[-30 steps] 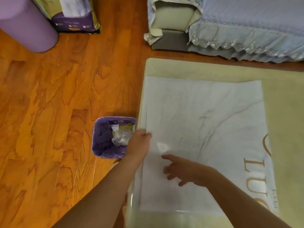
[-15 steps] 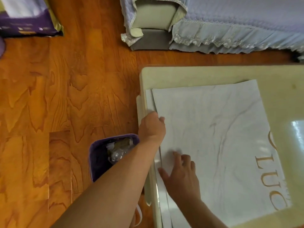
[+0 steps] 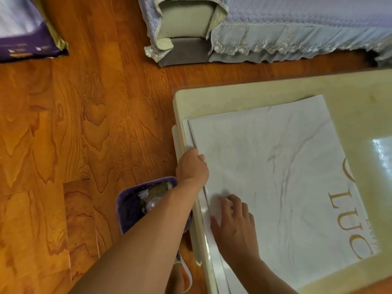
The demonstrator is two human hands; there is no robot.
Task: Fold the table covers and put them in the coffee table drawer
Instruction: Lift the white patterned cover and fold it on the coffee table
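Since half a second ago, little has shifted: the left hand (image 3: 192,166) keeps its fingers curled over the table cover (image 3: 275,177) at the worktop's (image 3: 222,100) left edge, and the right hand (image 3: 234,225) presses flat beside it. The stacked layers sit askew; pulling one-sided could skew the fold or slide them off.

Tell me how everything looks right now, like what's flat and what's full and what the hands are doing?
Table cover: lying flat on the coffee table, edges of more layers showing at its left.
Left hand: fingers curled over the cover's left edge.
Right hand: fingers spread, pressing the cover down.
Coffee table: top bare round the cover; no drawer in view.
Purple bin: on the floor, rubbish inside.
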